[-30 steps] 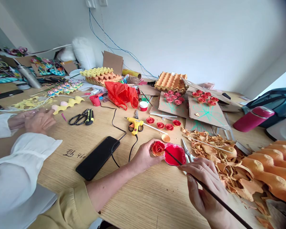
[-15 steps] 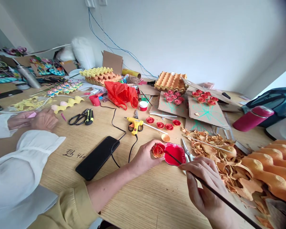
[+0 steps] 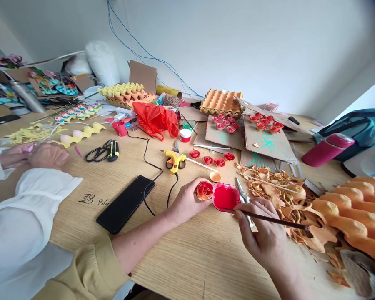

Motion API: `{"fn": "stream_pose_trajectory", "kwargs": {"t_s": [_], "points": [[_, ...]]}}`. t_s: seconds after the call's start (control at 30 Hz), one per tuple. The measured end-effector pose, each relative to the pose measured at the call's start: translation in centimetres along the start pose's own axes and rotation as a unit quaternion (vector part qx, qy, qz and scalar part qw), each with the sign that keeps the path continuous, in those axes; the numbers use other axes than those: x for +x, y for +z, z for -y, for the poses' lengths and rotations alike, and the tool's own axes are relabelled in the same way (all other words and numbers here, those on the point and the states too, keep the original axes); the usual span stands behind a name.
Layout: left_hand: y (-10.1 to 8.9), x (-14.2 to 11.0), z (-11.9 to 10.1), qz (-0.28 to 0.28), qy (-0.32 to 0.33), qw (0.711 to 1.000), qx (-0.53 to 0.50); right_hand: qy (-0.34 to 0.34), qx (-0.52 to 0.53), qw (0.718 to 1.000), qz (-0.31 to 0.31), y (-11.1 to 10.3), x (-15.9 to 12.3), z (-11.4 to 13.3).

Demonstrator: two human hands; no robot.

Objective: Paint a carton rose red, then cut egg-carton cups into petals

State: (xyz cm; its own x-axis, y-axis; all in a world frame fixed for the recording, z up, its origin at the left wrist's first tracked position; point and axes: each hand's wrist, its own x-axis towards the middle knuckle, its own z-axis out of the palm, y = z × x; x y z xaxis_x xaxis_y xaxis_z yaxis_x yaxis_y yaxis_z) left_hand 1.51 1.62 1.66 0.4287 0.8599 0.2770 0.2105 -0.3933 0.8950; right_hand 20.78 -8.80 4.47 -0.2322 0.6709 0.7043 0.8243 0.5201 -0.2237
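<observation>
Pale wall [image 3: 253, 54] rises behind a crowded wooden table [image 3: 175, 262], where the flower [image 3: 204, 190] sits near the middle, just left of the dish [image 3: 227, 193] of red paint. Its open face points up and toward the camera, red petals curling over an orange base. The left hand [image 3: 186, 202] grips it between thumb and fingers; its underside and far edge are hard to make out.

The right hand [image 3: 262, 235] pinches the brush [image 3: 278, 220] in a pen-like grip. The brush's long axis runs mostly crosswise — tip end to the left at the dish's near rim, handle sloping slightly down to the right over the scraps [image 3: 314, 221]. Its bristles are hard to tell from the paint, and fingers cover part of the shaft.

Beyond the dish is a small orange cup [image 3: 215, 176], then four red flowers [image 3: 219, 161]. Scissors [image 3: 242, 189] lie right of the dish, points away, handles partly hidden by the right hand. Leftward are a yellow glue gun [image 3: 175, 160] and a phone [image 3: 125, 204]. At the right edge, an egg tray [image 3: 356, 208] is cut off. At far left, a person's hands [image 3: 48, 155] hold something pink — too covered to identify.
</observation>
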Motion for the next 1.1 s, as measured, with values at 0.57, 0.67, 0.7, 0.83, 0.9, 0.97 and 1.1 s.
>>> {"fn": "stream_pose_trajectory", "kwargs": {"t_s": [0.57,0.67,0.7,0.83,0.9,0.97,1.1], "points": [[0.3,-0.1,0.8,0.036,-0.037,0.995,-0.087,0.017,0.083,0.992,-0.092,-0.7,-0.6,0.2],[0.4,-0.1,0.9,0.050,-0.038,0.993,-0.102,-0.012,0.086,0.995,-0.052,-0.7,-0.4,0.5],[0.4,-0.1,0.8,0.053,-0.038,0.993,-0.103,-0.017,0.082,0.996,-0.037,-0.7,-0.3,0.5],[0.2,-0.1,0.3,0.059,-0.032,0.994,-0.088,-0.038,0.063,0.997,0.010,-0.6,0.1,0.7],[0.1,-0.1,0.2,0.058,-0.027,0.995,-0.081,-0.050,0.053,0.997,0.014,-0.7,0.0,0.7],[0.1,-0.1,0.2,0.051,-0.027,0.996,-0.073,-0.053,0.046,0.998,0.007,-0.8,-0.1,0.7],[0.2,-0.1,0.2,0.041,-0.030,0.997,-0.060,-0.045,0.055,0.997,0.000,-0.8,-0.2,0.8]]}}
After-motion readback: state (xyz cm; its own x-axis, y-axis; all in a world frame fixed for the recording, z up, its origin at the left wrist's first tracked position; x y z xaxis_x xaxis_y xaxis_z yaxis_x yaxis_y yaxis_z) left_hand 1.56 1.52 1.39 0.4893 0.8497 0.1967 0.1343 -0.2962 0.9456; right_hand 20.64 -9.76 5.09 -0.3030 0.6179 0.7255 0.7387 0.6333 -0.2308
